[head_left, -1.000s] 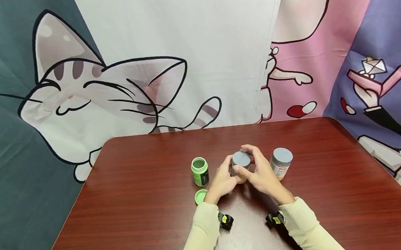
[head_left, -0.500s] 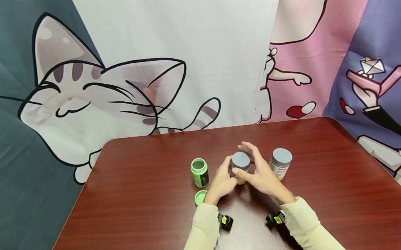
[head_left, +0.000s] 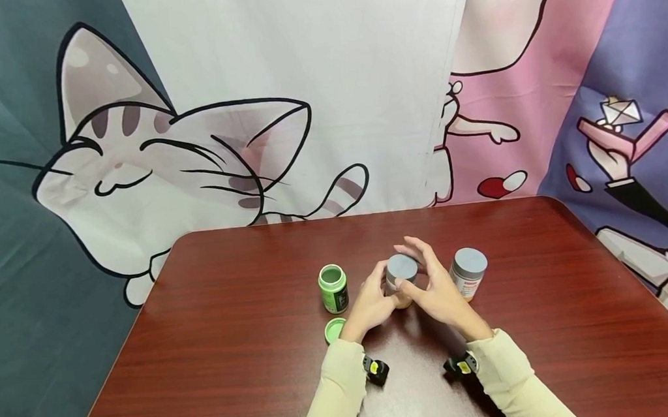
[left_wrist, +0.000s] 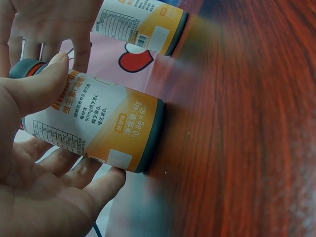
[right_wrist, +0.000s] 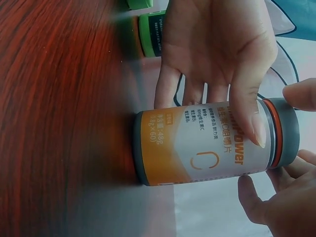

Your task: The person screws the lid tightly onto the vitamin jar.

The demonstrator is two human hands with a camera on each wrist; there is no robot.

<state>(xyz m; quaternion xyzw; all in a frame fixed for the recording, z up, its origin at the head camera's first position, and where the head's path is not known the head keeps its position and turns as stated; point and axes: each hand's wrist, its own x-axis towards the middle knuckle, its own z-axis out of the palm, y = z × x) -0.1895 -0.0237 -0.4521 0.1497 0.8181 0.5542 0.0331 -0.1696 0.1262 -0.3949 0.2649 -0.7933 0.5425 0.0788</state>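
Observation:
An orange-and-white vitamin C tablet bottle [right_wrist: 197, 148] stands upright on the table between the two hands. My left hand [head_left: 371, 304] holds its body, thumb across the label and fingers round the opposite side. At the top, the thumb and fingers of my right hand [head_left: 437, 289] curl around the grey screw cap [right_wrist: 289, 131]. A thin orange-red ring shows between cap and bottle body in the right wrist view. To the left stands a green bottle [head_left: 334, 293] with its mouth uncovered, and its green lid [head_left: 333, 328] lies in front of it.
A second grey-capped bottle [head_left: 469, 273] of the same kind stands just right of my right hand. The reddish-brown table [head_left: 221, 348] reaches back to a cartoon-printed cloth [head_left: 322, 59].
Over the last second the right fingers lift and spread a little at the cap, and the right thumb shifts slightly along it. The left hand keeps its hold, and the bottle stays in place.

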